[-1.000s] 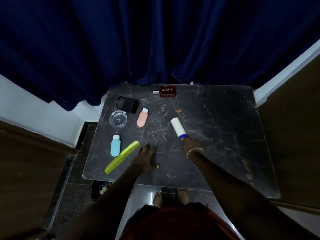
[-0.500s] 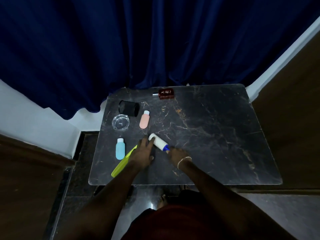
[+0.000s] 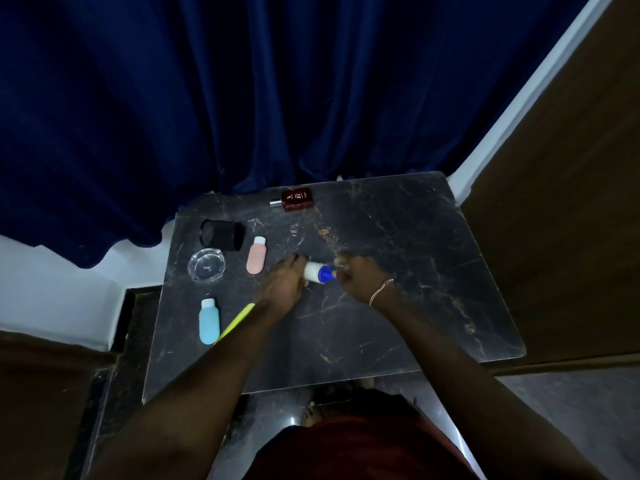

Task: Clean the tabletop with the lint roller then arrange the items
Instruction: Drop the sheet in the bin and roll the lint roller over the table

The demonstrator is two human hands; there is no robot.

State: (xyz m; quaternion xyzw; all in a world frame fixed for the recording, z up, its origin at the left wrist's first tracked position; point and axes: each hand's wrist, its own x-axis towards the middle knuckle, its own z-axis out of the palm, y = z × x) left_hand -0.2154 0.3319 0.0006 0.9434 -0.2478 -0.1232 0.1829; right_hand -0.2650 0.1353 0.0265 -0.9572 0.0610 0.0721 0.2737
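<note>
The glass dish (image 3: pixel 206 270) sits empty; both the left hand (image 3: pixel 284 284) and right hand (image 3: pixel 356 277) now grasp the lint roller (image 3: pixel 318 272), moved toward the pink bottle (image 3: pixel 256 259).

Black tabletop (image 3: pixel 398 306), seemingly gold-veined

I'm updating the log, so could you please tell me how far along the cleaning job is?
Done: nothing visibly finished. In hand: both hands, left and right, grip the white lint roller with blue handle over the dark marble tabletop. Left: rolling, then arranging the pink bottle, blue bottle and green comb.
</note>
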